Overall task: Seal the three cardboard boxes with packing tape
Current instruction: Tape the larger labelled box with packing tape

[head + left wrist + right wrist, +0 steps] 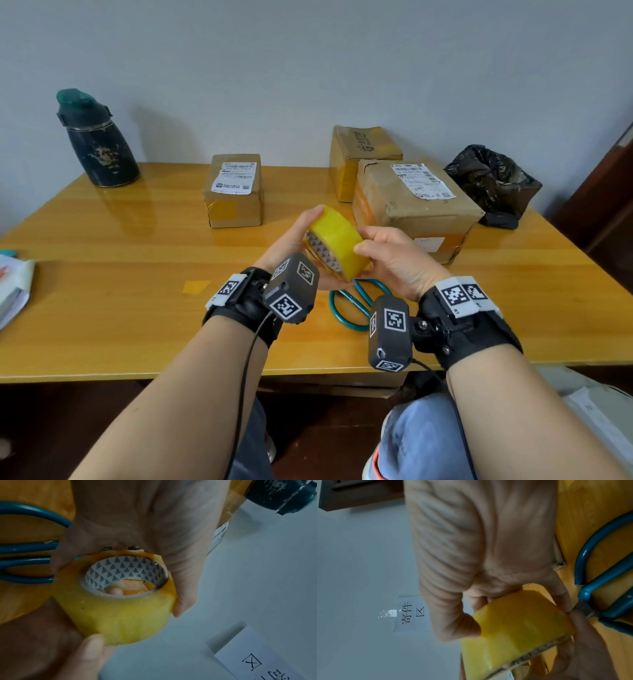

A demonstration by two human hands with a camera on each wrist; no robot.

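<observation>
Head view: both hands, left hand and right hand, grip the tape roll.

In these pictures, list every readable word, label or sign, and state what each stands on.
"寄件区": paper sign on the wall; the left wrist view shows only part of it.
Shipping labels on the small box and the large box: too small to read.
Print on the rear box: blurred, unreadable.
Square markers on the wrist cameras: codes, no words.
</observation>
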